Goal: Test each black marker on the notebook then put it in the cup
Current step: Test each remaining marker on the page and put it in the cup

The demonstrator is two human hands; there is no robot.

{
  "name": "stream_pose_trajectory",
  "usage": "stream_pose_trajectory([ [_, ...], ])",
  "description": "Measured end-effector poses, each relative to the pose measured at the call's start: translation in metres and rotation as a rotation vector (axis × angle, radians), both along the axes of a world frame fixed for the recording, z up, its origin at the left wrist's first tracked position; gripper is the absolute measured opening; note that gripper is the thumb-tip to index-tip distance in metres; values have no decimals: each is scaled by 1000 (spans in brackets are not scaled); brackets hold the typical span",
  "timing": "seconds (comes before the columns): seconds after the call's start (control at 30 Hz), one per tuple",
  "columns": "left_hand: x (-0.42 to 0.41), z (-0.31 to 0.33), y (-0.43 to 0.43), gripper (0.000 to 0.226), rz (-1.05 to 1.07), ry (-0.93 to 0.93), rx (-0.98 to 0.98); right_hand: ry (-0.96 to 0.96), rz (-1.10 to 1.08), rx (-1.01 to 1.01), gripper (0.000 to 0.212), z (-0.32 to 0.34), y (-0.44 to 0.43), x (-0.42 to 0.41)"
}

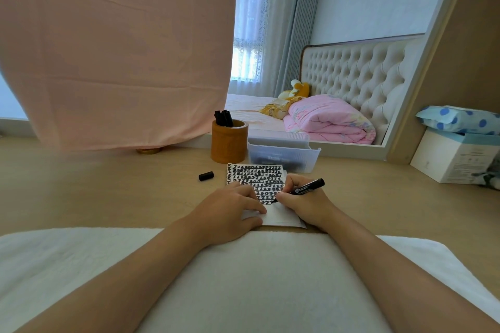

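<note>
Right hand [303, 204] grips marker [308, 186], tip on notebook [257, 178]; left hand [230, 211] rests on it.

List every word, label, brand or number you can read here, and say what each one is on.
No text here can be read.
On the marker held in the right hand: white print and a round logo on the barrel, too small to read.
On the notebook: rows of repeated black test marks, not legible words.
On the white box at the right: faint grey print, too blurred to read.
</note>
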State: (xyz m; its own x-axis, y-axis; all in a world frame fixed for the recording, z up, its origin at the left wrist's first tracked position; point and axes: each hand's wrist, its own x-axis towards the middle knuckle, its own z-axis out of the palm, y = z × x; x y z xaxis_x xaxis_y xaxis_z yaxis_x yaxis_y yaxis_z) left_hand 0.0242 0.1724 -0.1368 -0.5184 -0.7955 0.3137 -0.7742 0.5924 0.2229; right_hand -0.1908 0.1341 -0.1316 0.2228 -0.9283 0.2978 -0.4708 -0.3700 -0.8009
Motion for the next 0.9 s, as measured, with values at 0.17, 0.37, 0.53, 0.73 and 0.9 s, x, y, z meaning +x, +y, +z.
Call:
stream_pose_trajectory([
  [0.17, 0, 0, 0, 34, -4, 1, 3, 15, 29, 14, 25, 2, 2, 0],
  [0.37, 0, 0, 1, 34, -2, 5, 1, -1, 62, 31, 25, 4, 5, 0],
  [0.53, -1, 1, 2, 34, 2, 1, -4, -18, 42, 23, 29, 3, 3, 0],
  [0.73, 0, 2, 1, 33, -4, 3, -13, -147, -1, 52, 19, 3, 1, -4],
  [0.9, 1, 8, 0, 29, -12, 70, 5, -190, 6, -19, 16, 7, -2, 2],
])
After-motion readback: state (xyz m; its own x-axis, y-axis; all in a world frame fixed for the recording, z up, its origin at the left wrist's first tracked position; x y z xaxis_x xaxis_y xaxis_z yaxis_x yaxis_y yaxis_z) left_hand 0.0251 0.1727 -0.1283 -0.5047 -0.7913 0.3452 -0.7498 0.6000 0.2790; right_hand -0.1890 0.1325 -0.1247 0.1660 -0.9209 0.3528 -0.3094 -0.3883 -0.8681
